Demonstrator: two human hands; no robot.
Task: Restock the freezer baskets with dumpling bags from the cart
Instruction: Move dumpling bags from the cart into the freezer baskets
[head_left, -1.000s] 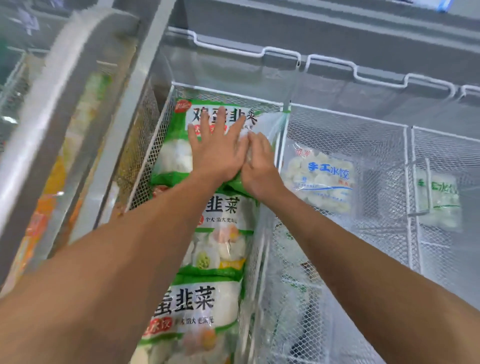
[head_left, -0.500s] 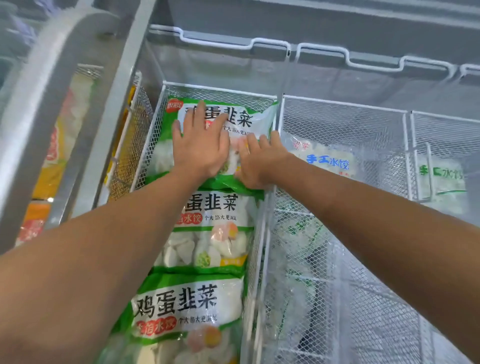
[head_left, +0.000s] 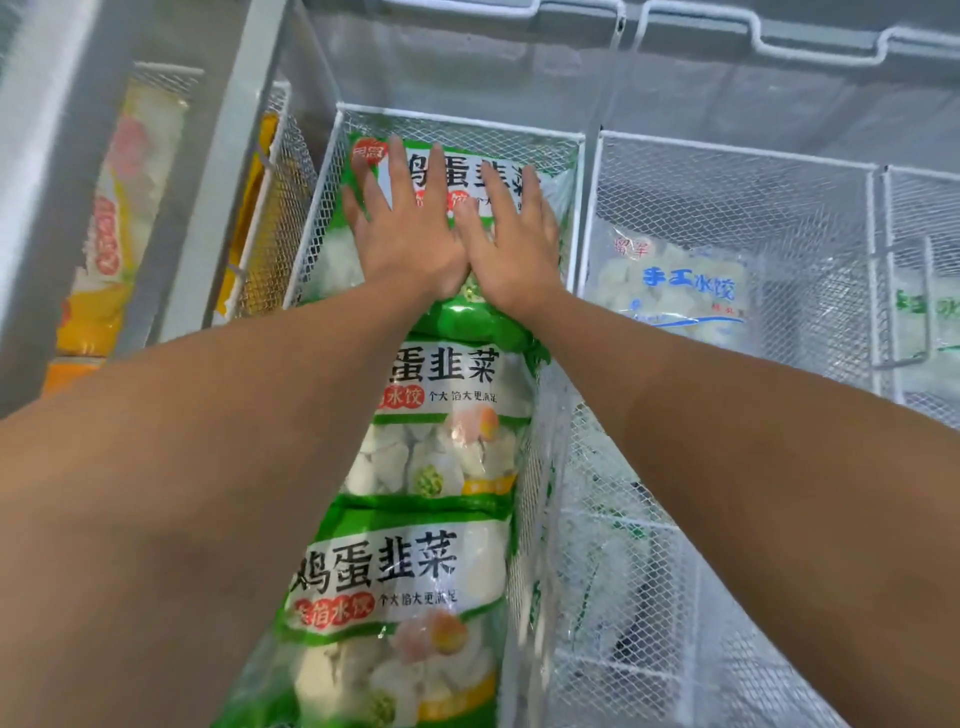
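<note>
- The middle basket (head_left: 574, 208) is a white mesh box; three green bags fill it front to back, in an overlapping row.
- The far bag (head_left: 358, 249) lies against the basket's back wall, with only a thin strip of mesh showing above its top edge.
- Its right side sits close to the basket's right wall; a little clear plastic shows there.
- The mid bag (head_left: 452, 405) and near bag (head_left: 395, 597) span nearly the full width, leaving almost no side room.
- The right basket (head_left: 737, 156) holds one blue-print bag (head_left: 685, 291) at its far end, with open mesh around and in front of it.
- Yellow packs (head_left: 244, 218) stand in the basket to the left, behind the freezer frame (head_left: 218, 208).
- Left hand (head_left: 410, 228): fingers straight and spread, palm flat on the far bag.
- Right hand (head_left: 514, 244): fingers straight, slightly spread, pressing the same bag just beside the left; the thumbs' sides touch.
- Neither hand curls round anything.
</note>
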